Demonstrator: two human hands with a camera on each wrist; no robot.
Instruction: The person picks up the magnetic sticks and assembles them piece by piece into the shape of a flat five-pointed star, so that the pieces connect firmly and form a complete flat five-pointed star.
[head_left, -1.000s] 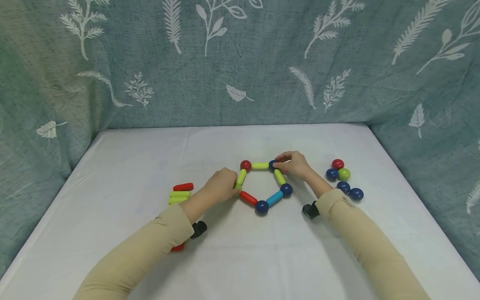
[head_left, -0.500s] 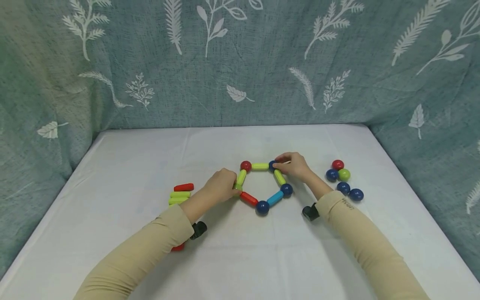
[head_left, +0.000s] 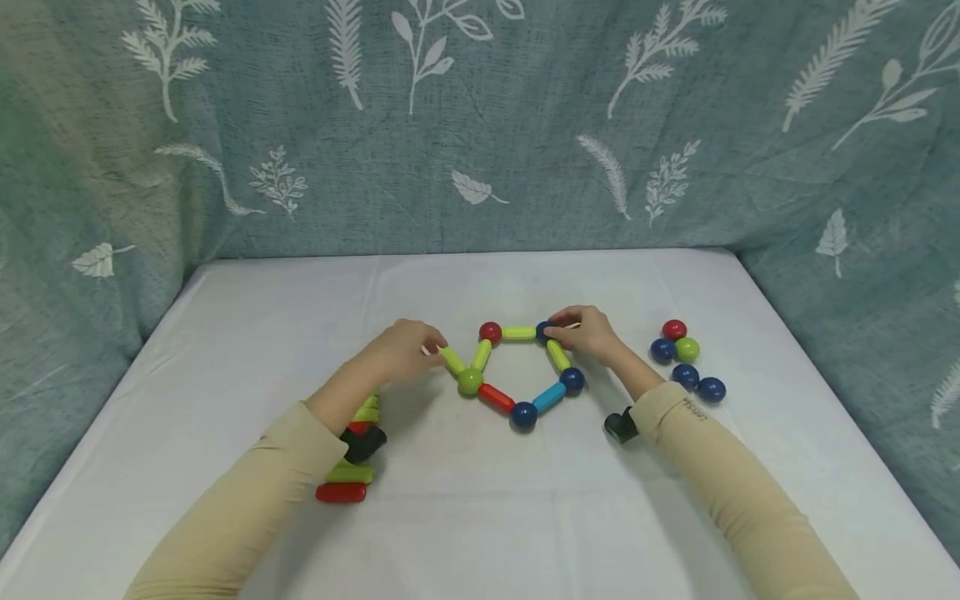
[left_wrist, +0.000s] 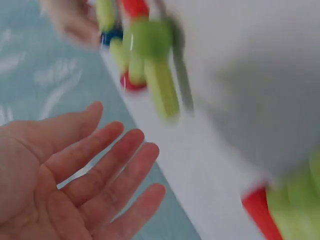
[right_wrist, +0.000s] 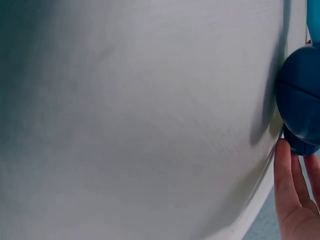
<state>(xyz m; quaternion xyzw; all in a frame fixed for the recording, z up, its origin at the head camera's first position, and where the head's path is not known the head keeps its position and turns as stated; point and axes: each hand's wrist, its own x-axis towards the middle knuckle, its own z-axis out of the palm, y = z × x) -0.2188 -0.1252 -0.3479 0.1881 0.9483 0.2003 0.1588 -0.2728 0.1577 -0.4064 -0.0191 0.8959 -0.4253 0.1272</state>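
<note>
Head view: pinching a dark blue ball point(head_left: 540, 332) between the thumb and fingers of the right hand point(head_left: 588, 331), at the far right corner of a five-cornered ring point(head_left: 519, 332) of balls and sticks. In the right wrist view, at the right border, fingertips touching blue. With the left hand point(head_left: 401, 348), grasping nothing: in the blurred left wrist view, parted fingers point(left_wrist: 117, 195) and an uncovered palm, apart from the jutting lime stick point(head_left: 453, 362). In the head view, near that stick's outer end.

Around the ring, clockwise from the pinched ball: a right-hand lime stick point(head_left: 557, 356), a second blue ball point(head_left: 572, 381), a light blue stick point(head_left: 551, 396), a third blue ball point(head_left: 523, 416) closest to the wearer, a red stick point(head_left: 496, 397), a green ball point(head_left: 470, 382) with the jutting stick pointing outward from it, a left-hand lime stick point(head_left: 482, 356), a red ball point(head_left: 490, 333), then a last lime stick along the far side.

All on a white-covered table point(head_left: 555, 517), with the ring slightly right of midway between the left and right edges. Towards the right edge, a cluster of five loose balls point(head_left: 685, 376): three blue, one red, one green. Towards the left edge, loose red and lime sticks point(head_left: 341, 493), partly hidden below the left forearm. On both arms, tan sleeves point(head_left: 270, 500) and black wrist cameras point(head_left: 362, 444). Beyond the far edge, a teal curtain point(head_left: 480, 225) with white leaf prints.
</note>
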